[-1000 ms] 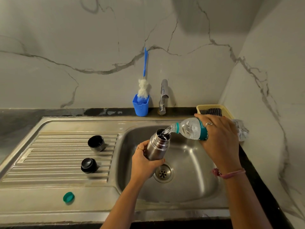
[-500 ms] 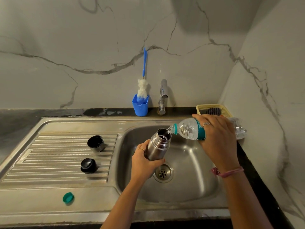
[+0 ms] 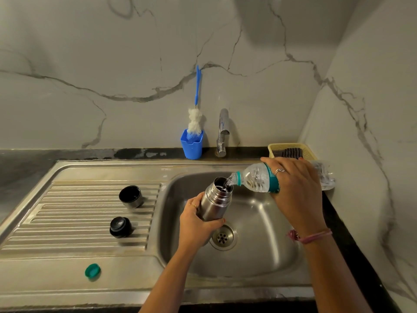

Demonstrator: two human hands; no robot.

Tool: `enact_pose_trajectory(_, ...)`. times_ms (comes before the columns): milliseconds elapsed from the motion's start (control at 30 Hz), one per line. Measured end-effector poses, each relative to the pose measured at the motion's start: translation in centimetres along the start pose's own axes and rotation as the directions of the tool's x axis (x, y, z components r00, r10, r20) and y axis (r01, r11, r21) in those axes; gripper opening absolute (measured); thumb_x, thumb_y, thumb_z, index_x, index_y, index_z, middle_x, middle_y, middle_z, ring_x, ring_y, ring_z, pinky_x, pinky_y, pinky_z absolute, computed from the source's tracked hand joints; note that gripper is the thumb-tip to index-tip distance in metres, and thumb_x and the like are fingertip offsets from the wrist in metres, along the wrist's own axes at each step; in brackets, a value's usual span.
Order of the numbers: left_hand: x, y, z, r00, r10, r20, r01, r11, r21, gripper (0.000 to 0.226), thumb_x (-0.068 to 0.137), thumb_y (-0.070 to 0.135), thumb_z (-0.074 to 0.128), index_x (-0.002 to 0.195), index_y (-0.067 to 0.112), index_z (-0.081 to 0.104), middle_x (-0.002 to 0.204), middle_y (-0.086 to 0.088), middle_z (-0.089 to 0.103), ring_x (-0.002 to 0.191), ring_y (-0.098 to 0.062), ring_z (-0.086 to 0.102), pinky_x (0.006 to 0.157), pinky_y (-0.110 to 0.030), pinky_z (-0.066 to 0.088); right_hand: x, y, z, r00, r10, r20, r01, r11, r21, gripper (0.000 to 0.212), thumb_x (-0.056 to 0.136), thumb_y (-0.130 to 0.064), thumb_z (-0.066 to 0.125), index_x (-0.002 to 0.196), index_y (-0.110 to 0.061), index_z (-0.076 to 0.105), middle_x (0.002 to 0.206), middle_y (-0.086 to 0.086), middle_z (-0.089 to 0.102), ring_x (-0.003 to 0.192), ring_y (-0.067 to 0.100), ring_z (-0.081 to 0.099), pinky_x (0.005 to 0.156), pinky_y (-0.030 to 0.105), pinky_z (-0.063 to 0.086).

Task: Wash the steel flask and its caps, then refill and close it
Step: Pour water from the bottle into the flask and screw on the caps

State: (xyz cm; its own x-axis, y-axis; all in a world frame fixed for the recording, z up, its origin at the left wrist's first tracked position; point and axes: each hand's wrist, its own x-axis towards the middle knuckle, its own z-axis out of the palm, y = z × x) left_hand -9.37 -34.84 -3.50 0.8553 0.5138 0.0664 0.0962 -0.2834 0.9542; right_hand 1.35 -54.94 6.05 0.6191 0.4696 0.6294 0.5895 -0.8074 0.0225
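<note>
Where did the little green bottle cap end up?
The green bottle cap lies on the flat front edge of the steel draining board, left of the sink basin, nearer the camera than the black inner stopper.

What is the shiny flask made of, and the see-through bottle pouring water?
The silver cylindrical flask looks like brushed steel: grey, with soft reflections like the sink basin. The clear water bottle with a teal label looks like thin plastic: transparent and ridged. Neither can be confirmed by sight alone.
</note>
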Motion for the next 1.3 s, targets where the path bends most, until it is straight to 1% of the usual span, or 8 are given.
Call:
enact_pose_trajectory(300,-0.1,-0.1,-0.1,1.0,-0.005,0.0,0.005,1.0,-0.007,0.08,0.057,0.01,0.093,0.116,0.042,0.05,0.11,0.019,0.056,0.099,0.006,0.056,0.08,-0.007,0.042,0.1,0.0,0.0,0.999,-0.031,-0.017,0.03,0.999,-0.015,0.078,0.055,-0.016,0.091,0.126,-0.015,0.06,0.115,0.006,0.065,0.11,0.027,0.057,0.101,0.042,0.038)
enact_pose_trajectory(500,-0.2,0.0,-0.1,1.0,-0.006,0.011,0.006,1.0,-0.004,0.08,0.057,0.011,0.092,0.11,0.05,0.047,0.109,0.019,0.056,0.099,0.003,0.056,0.077,-0.007,0.042,0.0,0.0,0.2,0.998,-0.05,-0.023,0.05,0.998,-0.028,0.076,0.056,-0.016,0.091,0.126,-0.015,0.06,0.114,0.005,0.064,0.109,0.026,0.057,0.102,0.038,0.031)
enact_pose_trajectory(667,-0.2,-0.2,-0.1,1.0,-0.01,0.011,0.011,1.0,-0.006,0.08,0.056,0.01,0.093,0.117,0.041,0.051,0.11,0.018,0.057,0.1,0.002,0.058,0.078,-0.007,0.043,0.1,-0.2,0.1,0.998,-0.06,-0.022,0.06,0.998,-0.023,0.074,0.057,-0.013,0.09,0.125,-0.015,0.06,0.114,0.004,0.065,0.109,0.024,0.056,0.103,0.039,0.032)
enact_pose_trajectory(867,-0.3,-0.2,-0.1,1.0,-0.014,0.011,0.014,1.0,-0.001,0.081,0.056,0.012,0.094,0.12,0.038,0.051,0.11,0.019,0.056,0.1,0.004,0.056,0.081,-0.009,0.042,0.1,-0.4,-0.3,0.997,-0.074,-0.036,0.072,0.996,-0.048,0.072,0.057,-0.014,0.089,0.123,-0.013,0.061,0.112,0.006,0.065,0.108,0.026,0.056,0.102,0.04,0.034)
enact_pose_trajectory(1000,-0.4,-0.3,-0.1,1.0,-0.021,0.015,0.021,1.0,-0.005,0.081,0.056,0.012,0.093,0.122,0.035,0.052,0.11,0.019,0.056,0.099,0.004,0.056,0.079,-0.007,0.041,0.1,-0.6,-0.4,0.997,-0.078,-0.022,0.077,0.995,-0.067,0.072,0.057,-0.015,0.09,0.123,-0.013,0.061,0.113,0.006,0.066,0.108,0.027,0.058,0.102,0.042,0.035)
enact_pose_trajectory(1100,-0.4,-0.5,-0.1,1.0,-0.021,0.01,0.021,1.0,-0.012,0.083,0.056,0.014,0.094,0.126,0.032,0.054,0.112,0.017,0.057,0.102,0.002,0.057,0.084,-0.014,0.044,0.1,-0.7,-0.4,0.996,-0.085,-0.014,0.084,0.994,-0.071,0.07,0.059,-0.017,0.089,0.123,-0.013,0.061,0.114,0.007,0.065,0.109,0.027,0.058,0.103,0.04,0.029)
enact_pose_trajectory(1200,-0.5,-0.8,-0.2,1.0,-0.023,0.011,0.023,1.0,-0.008,0.085,0.055,0.016,0.094,0.129,0.031,0.054,0.114,0.014,0.058,0.104,-0.002,0.057,0.087,-0.019,0.046,0.1,-0.9,-0.4,0.996,-0.089,-0.011,0.088,0.994,-0.072,0.068,0.061,-0.018,0.088,0.124,-0.013,0.061,0.115,0.006,0.065,0.11,0.027,0.057,0.104,0.04,0.029)
enact_pose_trajectory(1300,-0.6,-0.8,-0.3,1.0,-0.027,0.002,0.027,1.0,-0.01,0.085,0.055,0.015,0.094,0.128,0.031,0.054,0.114,0.015,0.058,0.103,0.0,0.057,0.084,-0.014,0.044,0.1,-1.0,-0.3,0.996,-0.09,-0.011,0.089,0.994,-0.069,0.068,0.062,-0.018,0.087,0.125,-0.014,0.06,0.116,0.006,0.065,0.111,0.026,0.057,0.104,0.042,0.032)
